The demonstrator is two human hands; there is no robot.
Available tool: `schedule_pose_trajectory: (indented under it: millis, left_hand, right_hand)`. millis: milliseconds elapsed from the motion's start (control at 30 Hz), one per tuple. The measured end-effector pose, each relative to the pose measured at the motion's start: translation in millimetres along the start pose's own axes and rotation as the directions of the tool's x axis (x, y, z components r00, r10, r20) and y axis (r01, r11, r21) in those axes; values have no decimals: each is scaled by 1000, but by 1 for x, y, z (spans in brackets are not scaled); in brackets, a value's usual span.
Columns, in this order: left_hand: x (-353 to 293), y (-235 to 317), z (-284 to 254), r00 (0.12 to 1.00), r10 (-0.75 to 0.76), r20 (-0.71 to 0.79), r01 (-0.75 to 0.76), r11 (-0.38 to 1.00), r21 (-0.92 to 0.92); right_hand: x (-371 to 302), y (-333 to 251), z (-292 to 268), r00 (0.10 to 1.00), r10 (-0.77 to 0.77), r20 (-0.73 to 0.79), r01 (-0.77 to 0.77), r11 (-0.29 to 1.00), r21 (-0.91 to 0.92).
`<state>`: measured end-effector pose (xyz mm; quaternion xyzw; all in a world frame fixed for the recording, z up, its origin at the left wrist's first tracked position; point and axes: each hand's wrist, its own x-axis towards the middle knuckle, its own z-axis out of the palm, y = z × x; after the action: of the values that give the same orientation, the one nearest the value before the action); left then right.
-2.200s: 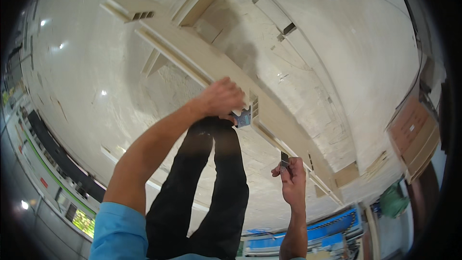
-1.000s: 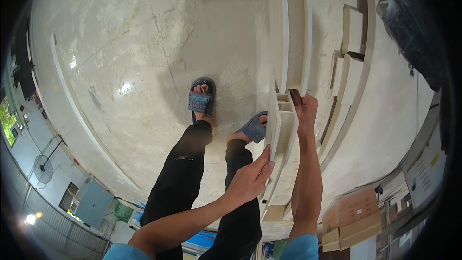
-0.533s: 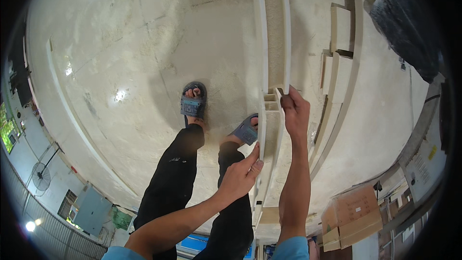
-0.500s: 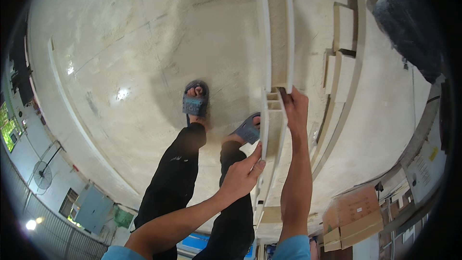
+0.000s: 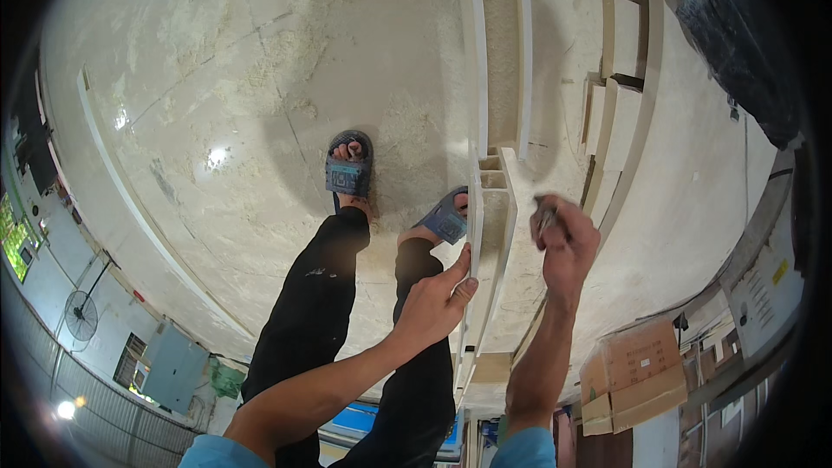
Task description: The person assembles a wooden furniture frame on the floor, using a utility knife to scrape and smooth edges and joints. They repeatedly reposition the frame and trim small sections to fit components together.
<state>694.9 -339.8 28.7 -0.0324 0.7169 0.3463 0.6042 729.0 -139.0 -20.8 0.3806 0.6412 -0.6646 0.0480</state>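
Note:
A long white U-shaped channel (image 5: pixel 499 61) runs away from me, and a second channel piece (image 5: pixel 495 230), with small cross-walls at its far end, meets it end to end. My left hand (image 5: pixel 433 302) pinches the near piece's left wall between thumb and fingers. Right of the joint, my right hand (image 5: pixel 569 238) is closed and raised, apart from the channel. A small dark greyish thing (image 5: pixel 544 218) shows at its fingers, too blurred to name.
Pale blocks and strips (image 5: pixel 617 121) lie along a ledge on the right. Dark sheeting (image 5: pixel 737 35) is at far right, a cardboard box (image 5: pixel 637 373) at lower right. A long white strip (image 5: pixel 143 217) lies on the dusty floor at left. My sandaled feet (image 5: pixel 348 165) stand left of the channel.
My right hand has left the channel joint and moved right and slightly down, a small dark thing now showing at its fingers. The left hand keeps its hold on the channel wall.

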Motion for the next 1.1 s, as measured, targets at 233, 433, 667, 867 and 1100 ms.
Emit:
schedule_pose_trajectory:
  millis: [233, 433, 667, 867, 1100]
  left_hand:
    - [1, 0, -2, 996, -75, 56, 74, 997, 27]
    - [2, -1, -2, 998, -53, 45, 52, 998, 19]
    - [2, -5, 3, 1000, -22, 11, 22, 999, 24]
    - [1, -4, 1, 1000, 25, -9, -25, 1000, -6]
    - [2, -2, 0, 998, 53, -40, -51, 998, 31]
  right_hand:
    - [76, 70, 42, 999, 50, -21, -50, 999, -1]
    - [30, 16, 12, 989, 48, 139, -11, 967, -255]
    - [16, -18, 9, 966, 243, -88, -247, 968, -36]
    - [76, 57, 39, 993, -99, 58, 112, 947, -301]
    - [65, 19, 23, 977, 112, 184, -78, 980, -186]
